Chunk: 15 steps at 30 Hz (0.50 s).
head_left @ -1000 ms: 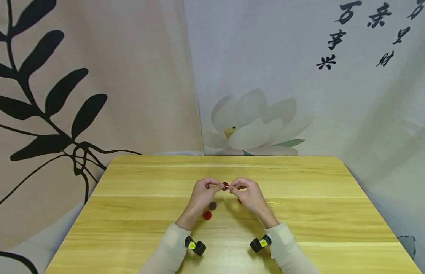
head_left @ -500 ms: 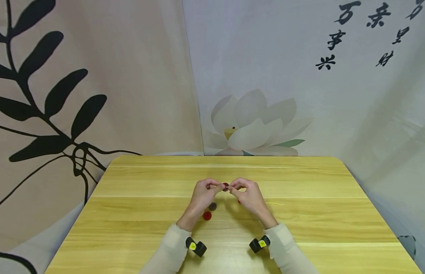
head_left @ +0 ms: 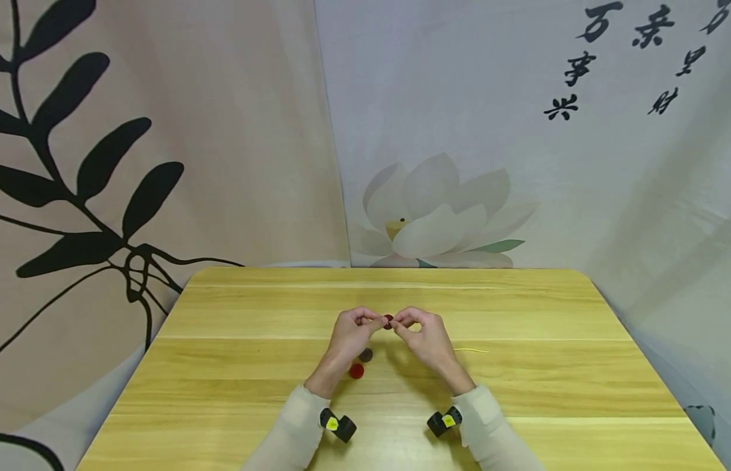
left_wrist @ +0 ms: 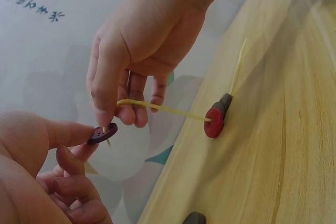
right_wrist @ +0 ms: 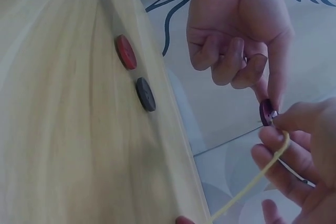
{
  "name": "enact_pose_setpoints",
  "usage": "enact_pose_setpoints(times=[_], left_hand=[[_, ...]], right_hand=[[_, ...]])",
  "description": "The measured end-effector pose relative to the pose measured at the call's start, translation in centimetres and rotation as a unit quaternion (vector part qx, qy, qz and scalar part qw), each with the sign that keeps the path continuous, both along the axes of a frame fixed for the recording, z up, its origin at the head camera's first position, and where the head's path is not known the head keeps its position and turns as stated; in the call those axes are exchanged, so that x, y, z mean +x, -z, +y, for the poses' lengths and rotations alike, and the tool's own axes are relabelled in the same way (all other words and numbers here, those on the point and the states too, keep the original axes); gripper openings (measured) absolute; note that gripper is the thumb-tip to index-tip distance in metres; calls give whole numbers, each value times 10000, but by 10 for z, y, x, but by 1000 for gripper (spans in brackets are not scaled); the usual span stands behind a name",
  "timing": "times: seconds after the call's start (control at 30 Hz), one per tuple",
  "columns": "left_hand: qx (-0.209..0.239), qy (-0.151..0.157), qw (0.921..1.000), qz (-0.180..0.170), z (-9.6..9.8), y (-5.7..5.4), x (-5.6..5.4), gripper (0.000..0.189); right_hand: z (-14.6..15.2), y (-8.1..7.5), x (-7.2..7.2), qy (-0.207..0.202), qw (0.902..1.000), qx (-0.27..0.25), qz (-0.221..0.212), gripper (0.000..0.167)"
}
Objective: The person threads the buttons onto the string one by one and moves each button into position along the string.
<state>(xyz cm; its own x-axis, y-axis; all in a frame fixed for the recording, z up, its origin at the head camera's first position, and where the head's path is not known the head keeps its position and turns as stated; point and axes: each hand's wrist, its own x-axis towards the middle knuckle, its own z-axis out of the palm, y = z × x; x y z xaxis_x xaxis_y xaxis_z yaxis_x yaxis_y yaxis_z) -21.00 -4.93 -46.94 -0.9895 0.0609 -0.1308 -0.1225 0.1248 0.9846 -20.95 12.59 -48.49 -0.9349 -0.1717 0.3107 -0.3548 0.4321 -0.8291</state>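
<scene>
My left hand (head_left: 353,332) pinches a dark purple button (left_wrist: 102,134) by its edge between thumb and finger. Against that button, my right hand (head_left: 427,337) pinches a yellow cord (left_wrist: 178,112). A short tip of cord shows below the button in the left wrist view. From the right fingers the cord runs to a strung red button (left_wrist: 213,123) on the tabletop, with a dark grey button (left_wrist: 226,102) just behind it. The cord's tail lies beyond them. In the head view, my right hand hides these strung buttons.
A loose grey button (head_left: 366,354) and a loose red button (head_left: 356,371) lie on the wooden table (head_left: 253,379) beside my left wrist. Behind the table hangs a printed cloth (head_left: 253,131). Each wrist carries a small black camera (head_left: 343,428).
My right hand has shifted slightly left, closer against the purple button. The red button that peeked out beneath it is now hidden in the head view. My left hand barely moved.
</scene>
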Motion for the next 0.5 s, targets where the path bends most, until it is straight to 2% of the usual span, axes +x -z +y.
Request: enact_pose_setpoints(times=[0.5], left_hand=[[-40, -24, 10000, -4, -1, 4, -1, 17]], right_hand=[[-2, 4, 1, -18, 9997, -31, 256, 12]])
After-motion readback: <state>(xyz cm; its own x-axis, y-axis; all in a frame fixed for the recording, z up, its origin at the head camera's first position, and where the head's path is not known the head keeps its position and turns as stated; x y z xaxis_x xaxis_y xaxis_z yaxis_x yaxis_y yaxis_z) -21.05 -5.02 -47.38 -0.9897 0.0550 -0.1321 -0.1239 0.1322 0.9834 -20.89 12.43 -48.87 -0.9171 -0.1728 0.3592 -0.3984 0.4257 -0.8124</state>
